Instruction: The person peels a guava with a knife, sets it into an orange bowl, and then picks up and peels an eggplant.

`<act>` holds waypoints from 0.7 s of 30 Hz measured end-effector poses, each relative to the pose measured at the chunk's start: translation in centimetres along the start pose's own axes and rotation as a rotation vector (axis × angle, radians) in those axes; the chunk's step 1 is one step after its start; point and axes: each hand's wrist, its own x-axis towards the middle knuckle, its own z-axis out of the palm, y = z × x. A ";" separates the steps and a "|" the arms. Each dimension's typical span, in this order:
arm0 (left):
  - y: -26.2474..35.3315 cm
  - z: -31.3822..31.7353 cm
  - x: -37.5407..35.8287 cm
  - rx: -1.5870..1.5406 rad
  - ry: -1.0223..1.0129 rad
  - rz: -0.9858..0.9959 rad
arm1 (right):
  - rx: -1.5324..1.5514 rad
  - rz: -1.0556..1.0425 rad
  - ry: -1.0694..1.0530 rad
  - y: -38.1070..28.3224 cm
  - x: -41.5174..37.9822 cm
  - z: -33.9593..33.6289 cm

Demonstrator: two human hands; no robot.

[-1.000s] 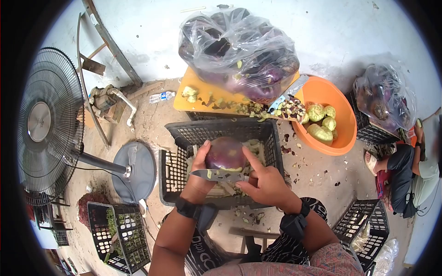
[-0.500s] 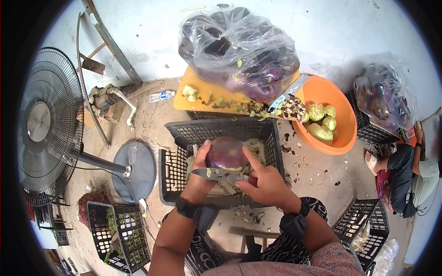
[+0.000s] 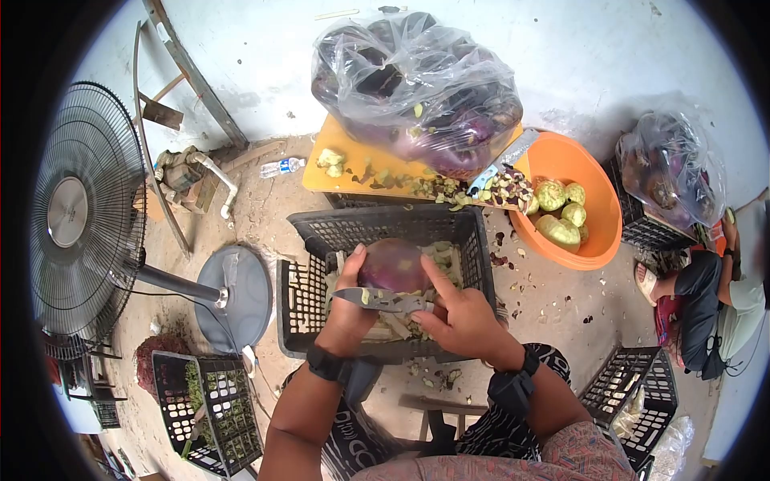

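Observation:
A round purple eggplant (image 3: 394, 265) is held above a black plastic crate, with its near edge behind the knife. My left hand (image 3: 346, 301) is closed around its left side, thumb up along the skin. My right hand (image 3: 461, 319) grips a knife (image 3: 381, 301) whose blade points left across the near side of the eggplant. My right index finger reaches up against the eggplant's right side. Bits of peel cling to the blade. Pale cut pieces (image 3: 393, 327) lie in the black crate (image 3: 385, 218) below.
Beyond the crate, a yellow board (image 3: 361, 181) bears a plastic bag of eggplants (image 3: 417, 96), peel scraps and another knife (image 3: 501, 164). Peeled eggplants (image 3: 557, 228) sit in an orange basin (image 3: 605, 200). A fan (image 3: 68, 210) stands left; another person (image 3: 722, 289) sits at right.
The knife blade has shifted slightly upward and left against the near side of the eggplant. Both hands keep their hold, almost in place.

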 end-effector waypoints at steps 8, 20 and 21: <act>0.1 0.1 -0.1 -0.036 -0.013 0.004 | 0.025 -0.016 0.003 0.0 0.0 -0.2; -0.3 0.1 0.0 -0.047 -0.024 -0.018 | -0.004 -0.037 0.028 0.4 -0.3 -0.3; -0.3 0.1 -0.1 -0.035 -0.041 -0.002 | 0.014 -0.028 0.047 0.4 -0.3 -0.2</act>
